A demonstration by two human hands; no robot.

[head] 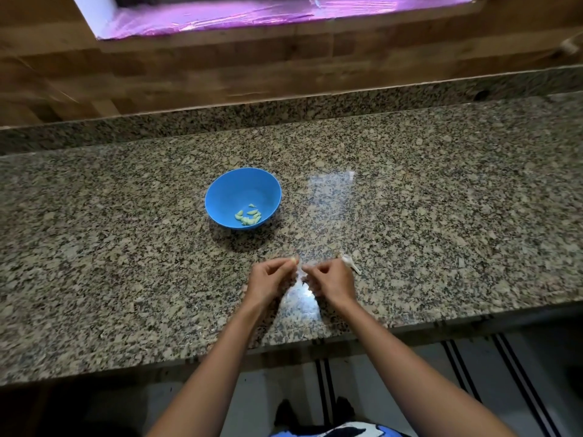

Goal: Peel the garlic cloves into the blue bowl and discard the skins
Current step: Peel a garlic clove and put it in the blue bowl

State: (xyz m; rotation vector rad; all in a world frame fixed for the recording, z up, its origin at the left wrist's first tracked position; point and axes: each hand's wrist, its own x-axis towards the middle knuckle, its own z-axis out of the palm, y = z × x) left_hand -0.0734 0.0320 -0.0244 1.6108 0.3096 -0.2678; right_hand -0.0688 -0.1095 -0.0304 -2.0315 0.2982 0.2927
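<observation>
Forearms are reaching from the near edge over the granite desk [126,247], and both hands are meeting close together just past that edge; the left hand [268,280] is pinching a small garlic clove [295,261] at its fingers [285,263], which are pressed together on it, while the right hand [331,280] is curling its fingers [310,271] in toward the clove, apparently pinching at a scrap of thin skin, though the blur is making that hard to confirm; peeling looks to be the step in hand, with the skin seemingly coming away between the two hands. Just to the right of the right hand, a pale piece [350,263] is lying on the desk, likely a shed skin or a garlic remnant; which one is not clear. Farther away and a little to the left, the blue bowl [227,187] is sitting well apart from the hands, holding a small heap of peeled cloves [249,217] toward its near right side; judging by that heap, the task is well underway. The next move is probably calling for stripping the last skin off, then carrying the bare clove forward and left to drop it in the bowl, keeping the skin back for discarding. Nothing is standing between hands and bowl; beyond it, a wooden wall [189,74] is rising at the far side.
</observation>
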